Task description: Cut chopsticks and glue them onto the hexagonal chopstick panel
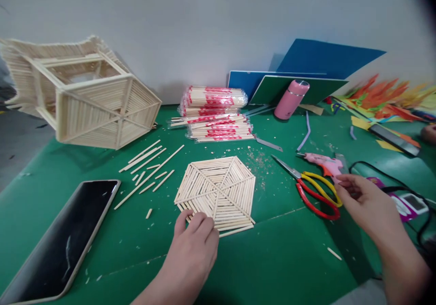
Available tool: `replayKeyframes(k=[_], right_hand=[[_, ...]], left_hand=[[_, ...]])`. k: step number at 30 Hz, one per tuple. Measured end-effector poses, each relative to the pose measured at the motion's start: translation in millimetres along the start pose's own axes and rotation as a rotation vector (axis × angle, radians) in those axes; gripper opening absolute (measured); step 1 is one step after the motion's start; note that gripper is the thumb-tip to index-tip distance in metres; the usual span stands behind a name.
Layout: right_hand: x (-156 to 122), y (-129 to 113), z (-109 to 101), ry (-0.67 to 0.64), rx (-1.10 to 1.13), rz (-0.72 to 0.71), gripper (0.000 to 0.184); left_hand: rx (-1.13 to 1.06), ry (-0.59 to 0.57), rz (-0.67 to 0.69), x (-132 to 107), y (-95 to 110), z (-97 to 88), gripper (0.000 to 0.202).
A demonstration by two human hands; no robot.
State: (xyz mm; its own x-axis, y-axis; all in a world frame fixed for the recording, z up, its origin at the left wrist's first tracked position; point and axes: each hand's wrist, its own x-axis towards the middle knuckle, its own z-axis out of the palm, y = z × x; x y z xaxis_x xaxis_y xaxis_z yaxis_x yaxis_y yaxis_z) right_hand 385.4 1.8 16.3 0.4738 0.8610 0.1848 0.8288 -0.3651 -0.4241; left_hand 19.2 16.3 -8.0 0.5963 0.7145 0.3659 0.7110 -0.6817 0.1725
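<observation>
While our left hand (197, 237) bends its fingers over the near edge of the hexagonal stick panel (218, 189), our right hand (369, 205) reaches across to the pink glue gun (323, 161). We see the left fingers drawn close together, but we cannot tell whether they pinch a stick or only press on the panel. Our right thumb and fingertips come together narrowly at the glue gun's handle; we cannot tell how firmly they grip it. The panel lies flat on the green table (112, 284) in front of us, its spokes crossing at the middle, with one loose stick (237, 231) along its near side. Between the panel and our right hand lie scissors (299, 175) with one red and one yellow handle, their blades apart. To the left we have scattered cut sticks (150, 176) and a dark-screened smartphone (64, 232). Behind these, a large stick-built frame (97, 114) leans on its side, and plastic-wrapped chopstick bundles (218, 127) are stacked near a pink bottle (292, 99).
</observation>
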Motion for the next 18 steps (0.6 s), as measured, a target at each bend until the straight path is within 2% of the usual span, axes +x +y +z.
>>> replayKeyframes(k=[5, 7, 9, 13, 18], right_hand=[[20, 24, -2, 0.014, -0.188, 0.057, 0.031], [31, 30, 0, -0.027, -0.231, 0.082, 0.035], [41, 34, 4, -0.096, -0.238, 0.111, 0.035], [52, 37, 9, -0.192, -0.237, 0.171, 0.033], [48, 31, -6, -0.135, -0.228, 0.202, 0.027]], left_hand=[[0.01, -0.012, -0.02, 2, 3, -6.5, 0.024], [0.007, -0.145, -0.026, 2, 6, -12.5, 0.021], [-0.005, -0.212, -0.043, 1, 9, -18.2, 0.018], [-0.025, -0.194, -0.068, -3, 12, -21.8, 0.017], [-0.064, -0.125, -0.084, -12, 12, -18.1, 0.017]])
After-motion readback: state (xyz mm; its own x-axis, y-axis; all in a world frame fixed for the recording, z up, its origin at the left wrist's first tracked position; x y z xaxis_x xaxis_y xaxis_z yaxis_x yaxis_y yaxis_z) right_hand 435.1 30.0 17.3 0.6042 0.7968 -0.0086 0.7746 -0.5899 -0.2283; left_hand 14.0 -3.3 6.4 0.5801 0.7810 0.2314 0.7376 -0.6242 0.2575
